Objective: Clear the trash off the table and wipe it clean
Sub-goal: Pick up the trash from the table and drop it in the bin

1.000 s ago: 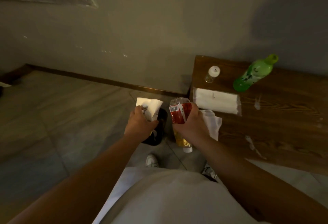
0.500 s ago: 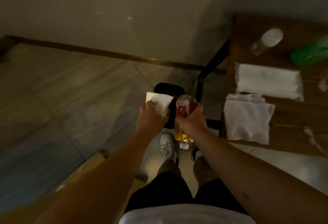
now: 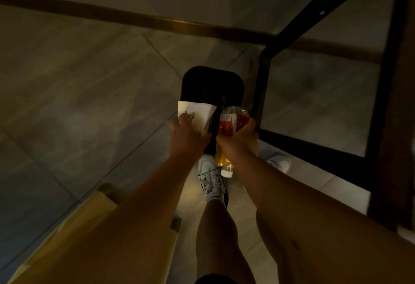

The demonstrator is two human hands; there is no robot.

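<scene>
My left hand [image 3: 187, 136] grips a crumpled white paper wrapper [image 3: 195, 114]. My right hand [image 3: 238, 143] holds a plastic bottle [image 3: 229, 126] with a red label and yellow liquid, upside down with its white cap pointing at the floor. Both hands hover side by side over the near rim of a black trash bin [image 3: 211, 83] that stands on the floor. The table's top is out of view; only its dark wooden edge [image 3: 402, 126] shows at the right.
The table's black metal frame [image 3: 261, 90] rises just right of the bin. A wooden stool or bench [image 3: 98, 223] lies under my left arm. My white sneakers [image 3: 211, 178] stand on the grey tiled floor; a brown baseboard [image 3: 134, 17] runs along the wall.
The view has tipped down and moved closer: the table top with tissues, cloth and bottles has left the frame. Both hands, still holding their items, now hang right above the bin.
</scene>
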